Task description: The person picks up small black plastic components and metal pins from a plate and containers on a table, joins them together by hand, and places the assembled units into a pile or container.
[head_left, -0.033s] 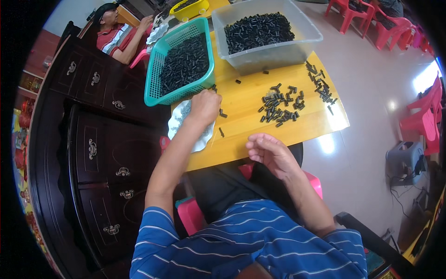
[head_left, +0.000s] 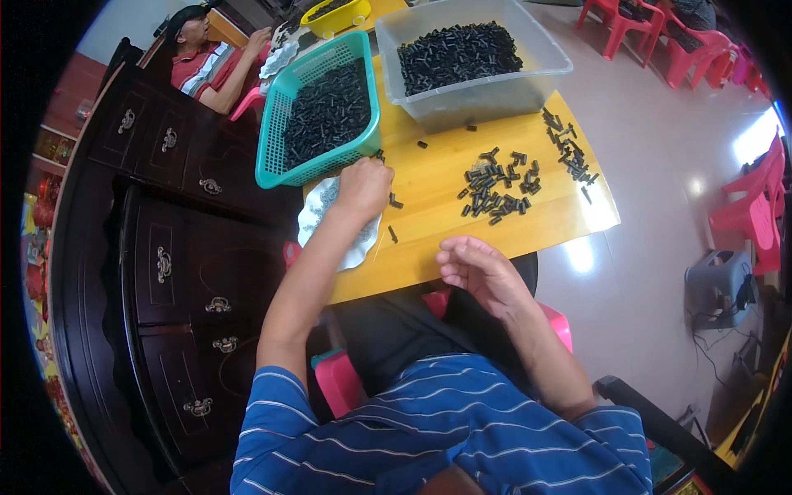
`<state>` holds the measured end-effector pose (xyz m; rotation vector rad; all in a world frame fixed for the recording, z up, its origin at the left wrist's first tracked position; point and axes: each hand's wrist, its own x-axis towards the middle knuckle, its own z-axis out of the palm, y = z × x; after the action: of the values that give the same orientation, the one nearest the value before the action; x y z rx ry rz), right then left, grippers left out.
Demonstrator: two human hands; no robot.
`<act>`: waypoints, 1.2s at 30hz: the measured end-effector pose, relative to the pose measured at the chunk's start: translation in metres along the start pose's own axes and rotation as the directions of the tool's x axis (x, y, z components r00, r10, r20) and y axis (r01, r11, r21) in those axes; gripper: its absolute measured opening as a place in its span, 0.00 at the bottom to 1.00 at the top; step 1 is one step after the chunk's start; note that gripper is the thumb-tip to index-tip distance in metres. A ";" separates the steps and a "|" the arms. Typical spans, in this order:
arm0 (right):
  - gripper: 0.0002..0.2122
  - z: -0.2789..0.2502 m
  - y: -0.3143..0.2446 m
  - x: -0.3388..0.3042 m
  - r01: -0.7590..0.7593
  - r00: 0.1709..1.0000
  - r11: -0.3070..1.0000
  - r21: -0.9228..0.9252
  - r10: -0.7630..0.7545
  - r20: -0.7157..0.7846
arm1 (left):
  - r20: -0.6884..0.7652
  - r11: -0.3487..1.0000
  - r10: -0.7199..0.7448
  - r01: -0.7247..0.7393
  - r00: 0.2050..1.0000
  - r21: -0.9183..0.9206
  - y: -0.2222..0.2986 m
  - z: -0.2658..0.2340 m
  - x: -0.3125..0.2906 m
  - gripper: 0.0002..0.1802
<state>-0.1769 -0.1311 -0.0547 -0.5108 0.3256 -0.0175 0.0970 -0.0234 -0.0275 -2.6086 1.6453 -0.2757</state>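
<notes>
My left hand is closed, knuckles up, over the far right part of a white scalloped plate at the front corner of the basket. Small grey metal pieces lie on that plate. Whatever its fingers hold is hidden under the hand. At the table's near edge, my right hand is curled with thumb and fingers together; I cannot make out anything in it. Beyond it lies a loose heap of short black tubular pieces. A single dark piece rests on the table between my hands.
A green basket and a clear plastic bin, both filled with black pieces, stand on the yellow table. More pieces lie along its right edge. A dark cabinet borders the left. Another person sits at the far left.
</notes>
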 end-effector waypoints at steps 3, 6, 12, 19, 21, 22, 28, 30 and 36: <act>0.11 0.000 0.000 -0.001 0.005 1.000 1.000 -0.007 -0.005 -0.005 | 0.002 0.998 0.054 -0.054 0.999 -0.026 0.002 -0.006 0.005 0.05; 0.11 0.001 0.000 0.000 0.004 1.000 1.000 -0.013 -0.004 -0.005 | 0.005 0.995 0.085 -0.084 0.996 -0.047 0.001 -0.007 0.008 0.04; 0.11 0.005 0.000 -0.001 0.013 1.000 0.998 -0.061 -0.014 -0.019 | -0.160 0.977 0.042 -0.074 0.986 -0.198 0.009 -0.019 0.005 0.03; 0.11 0.005 0.006 0.000 0.054 0.995 0.969 -0.243 -0.072 -0.063 | -0.205 0.645 -0.176 -0.045 0.963 -0.763 0.055 -0.052 -0.039 0.04; 0.11 0.003 0.008 0.003 0.092 0.993 0.952 -0.293 -0.111 -0.047 | -0.190 0.532 -0.221 -0.045 0.957 -0.846 0.072 -0.052 -0.060 0.04; 0.11 0.002 0.007 0.004 0.140 0.987 0.934 -0.328 -0.157 -0.027 | -0.192 0.523 -0.234 -0.043 0.953 -0.851 0.082 -0.048 -0.069 0.04; 0.10 0.005 -0.009 0.000 0.223 0.911 0.727 -0.649 -0.392 -0.126 | -0.101 0.394 -0.156 -0.032 0.983 -0.919 0.109 -0.026 -0.098 0.04; 0.08 0.005 -0.013 -0.001 0.271 0.877 0.696 -0.665 -0.464 -0.128 | -0.198 0.549 -0.132 -0.094 0.971 -0.831 0.109 -0.013 -0.099 0.03; 0.05 -0.007 -0.028 -0.002 0.025 0.646 -0.013 -1.000 -0.763 0.026 | -0.186 0.586 -0.215 -0.026 0.959 -0.810 0.108 0.008 -0.105 0.02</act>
<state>-0.1791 -0.1591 -0.0463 -2.0750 0.7714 -0.6777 -0.0420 0.0231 -0.0629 -3.4541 2.0937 0.2173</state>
